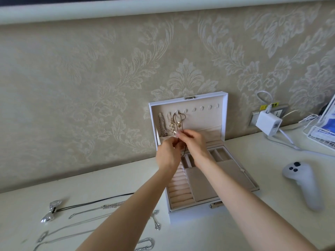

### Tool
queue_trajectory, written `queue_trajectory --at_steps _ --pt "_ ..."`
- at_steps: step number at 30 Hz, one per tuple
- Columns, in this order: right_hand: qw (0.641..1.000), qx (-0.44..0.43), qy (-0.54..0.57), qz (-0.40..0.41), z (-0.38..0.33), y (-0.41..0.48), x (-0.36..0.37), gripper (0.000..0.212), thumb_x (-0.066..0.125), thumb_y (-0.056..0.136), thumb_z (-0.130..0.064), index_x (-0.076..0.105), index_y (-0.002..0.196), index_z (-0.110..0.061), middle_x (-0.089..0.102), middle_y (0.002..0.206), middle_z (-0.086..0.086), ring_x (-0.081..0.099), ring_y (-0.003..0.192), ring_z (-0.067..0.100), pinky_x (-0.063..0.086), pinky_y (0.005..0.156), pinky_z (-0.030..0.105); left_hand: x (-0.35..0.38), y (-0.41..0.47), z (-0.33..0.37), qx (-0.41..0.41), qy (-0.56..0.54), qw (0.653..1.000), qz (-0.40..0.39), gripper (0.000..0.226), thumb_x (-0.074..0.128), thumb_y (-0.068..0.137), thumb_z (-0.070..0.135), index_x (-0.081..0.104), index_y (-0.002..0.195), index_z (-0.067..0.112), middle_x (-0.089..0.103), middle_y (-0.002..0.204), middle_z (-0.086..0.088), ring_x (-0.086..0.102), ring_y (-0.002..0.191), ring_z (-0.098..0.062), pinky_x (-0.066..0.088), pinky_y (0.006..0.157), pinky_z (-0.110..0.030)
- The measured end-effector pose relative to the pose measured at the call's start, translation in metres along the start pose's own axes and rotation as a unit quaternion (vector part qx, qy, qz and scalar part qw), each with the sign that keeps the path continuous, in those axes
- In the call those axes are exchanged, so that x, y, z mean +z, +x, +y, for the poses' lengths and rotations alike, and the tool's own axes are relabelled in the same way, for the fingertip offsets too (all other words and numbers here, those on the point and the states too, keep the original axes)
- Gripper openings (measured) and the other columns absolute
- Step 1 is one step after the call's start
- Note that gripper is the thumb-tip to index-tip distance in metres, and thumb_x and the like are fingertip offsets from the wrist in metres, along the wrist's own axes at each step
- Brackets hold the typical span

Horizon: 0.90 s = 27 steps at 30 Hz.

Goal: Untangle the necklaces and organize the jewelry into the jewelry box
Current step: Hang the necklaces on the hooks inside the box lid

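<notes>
The jewelry box (225,113) behind the hands is white outside, with a plain beige lining throughout. Between the left hand (168,153) and right hand (194,142) runs a dark brown cord (183,127), pinched by both. Just above them hang a silver chain (162,126) and a strand of pearly white and gold (171,126). The wallpaper (108,78) beyond is beige with a paler leafy damask pattern. The table (108,178) is cream. Left of the forearms lie a shiny silver bow pendant (51,211) on a black string (94,202) and thin silver necklaces (101,209). Right of the hands are a white controller (306,182) with dark buttons and a white charger (268,123) under a yellow sticker (269,106).
</notes>
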State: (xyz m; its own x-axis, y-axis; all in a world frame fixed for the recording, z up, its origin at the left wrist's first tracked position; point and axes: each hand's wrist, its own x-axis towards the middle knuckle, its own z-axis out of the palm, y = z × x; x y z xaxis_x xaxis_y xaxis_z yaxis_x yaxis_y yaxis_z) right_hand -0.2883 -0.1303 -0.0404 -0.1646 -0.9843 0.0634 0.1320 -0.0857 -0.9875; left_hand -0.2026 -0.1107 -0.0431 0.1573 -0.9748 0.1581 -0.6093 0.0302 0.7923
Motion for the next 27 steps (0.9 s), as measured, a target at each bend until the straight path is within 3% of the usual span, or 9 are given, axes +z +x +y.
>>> queue_trajectory --at_steps 2,6,10,13,16,19,23,27 --pt "1.0 -0.002 -0.016 -0.009 0.001 0.0 0.0 0.011 0.065 0.086 -0.006 0.068 0.087 0.005 0.063 0.067 0.005 0.057 0.053 0.0 0.044 0.054 0.011 -0.003 0.0 0.002 0.017 0.048 0.999 -0.001 0.019 0.051 0.093 0.023 0.067 0.103 0.024 0.071 0.096 0.0 0.061 0.092 -0.024 0.04 0.067 -0.028" --pt "0.999 -0.01 -0.04 0.008 0.002 0.0 -0.002 0.012 0.064 0.087 -0.008 0.071 0.088 0.001 0.067 0.072 0.006 0.059 0.063 0.006 0.046 0.059 0.011 -0.006 0.0 0.007 0.011 0.09 0.996 0.022 0.023 0.048 0.091 0.021 0.064 0.106 0.02 0.069 0.098 -0.005 0.061 0.094 -0.029 0.046 0.071 -0.033" --pt "1.0 0.003 -0.011 0.011 0.005 -0.004 -0.005 0.012 0.065 0.086 -0.01 0.071 0.09 0.001 0.067 0.079 0.017 0.058 0.069 0.016 0.046 0.061 0.021 -0.005 -0.002 0.012 -0.006 0.037 0.997 0.065 0.018 0.048 0.089 0.02 0.059 0.103 0.016 0.067 0.097 -0.001 0.06 0.091 -0.025 0.046 0.071 -0.033" --pt "1.0 0.024 0.01 0.007 0.006 -0.008 -0.009 0.01 0.06 0.09 -0.007 0.068 0.091 -0.001 0.063 0.071 0.006 0.055 0.059 0.01 0.046 0.051 0.016 -0.005 -0.001 0.014 0.008 -0.014 0.997 0.076 0.019 0.054 0.091 0.029 0.06 0.104 0.016 0.066 0.1 0.003 0.06 0.093 -0.018 0.043 0.072 -0.029" --pt "0.999 0.036 0.027 0.007 0.005 -0.01 -0.013 0.013 0.056 0.09 0.0 0.065 0.099 0.002 0.062 0.072 0.008 0.057 0.051 0.004 0.047 0.049 0.016 -0.005 0.005 0.017 0.0 -0.054 0.997 0.055 0.027 0.059 0.089 0.035 0.062 0.108 0.015 0.067 0.099 0.005 0.06 0.094 -0.015 0.045 0.078 -0.028" --pt "0.999 0.036 0.033 0.008 0.003 -0.012 -0.016 0.014 0.058 0.089 0.003 0.063 0.101 0.004 0.062 0.069 0.01 0.057 0.047 0.004 0.048 0.048 0.016 -0.004 0.013 0.018 -0.03 -0.088 0.995 0.045 0.022 0.063 0.087 0.032 0.065 0.102 0.015 0.064 0.085 0.008 0.064 0.089 -0.016 0.049 0.078 -0.028" --pt "0.999 0.021 0.03 0.019 0.001 -0.015 -0.017 0.012 0.06 0.089 -0.004 0.064 0.098 0.004 0.063 0.069 0.01 0.059 0.049 0.006 0.047 0.047 0.016 -0.002 0.016 0.017 -0.036 -0.094 0.994 0.043 0.011 0.063 0.087 0.025 0.067 0.091 0.016 0.062 0.076 0.008 0.062 0.082 -0.016 0.046 0.071 -0.027" --pt "0.999 0.001 0.02 0.031 0.0 -0.016 -0.016 0.015 0.059 0.092 -0.013 0.065 0.098 -0.002 0.065 0.07 0.007 0.06 0.052 0.008 0.049 0.047 0.019 -0.002 0.013 0.015 -0.049 -0.123 0.989 0.059 0.015 0.061 0.09 0.032 0.064 0.09 0.018 0.065 0.079 0.006 0.06 0.076 -0.014 0.046 0.068 -0.027"
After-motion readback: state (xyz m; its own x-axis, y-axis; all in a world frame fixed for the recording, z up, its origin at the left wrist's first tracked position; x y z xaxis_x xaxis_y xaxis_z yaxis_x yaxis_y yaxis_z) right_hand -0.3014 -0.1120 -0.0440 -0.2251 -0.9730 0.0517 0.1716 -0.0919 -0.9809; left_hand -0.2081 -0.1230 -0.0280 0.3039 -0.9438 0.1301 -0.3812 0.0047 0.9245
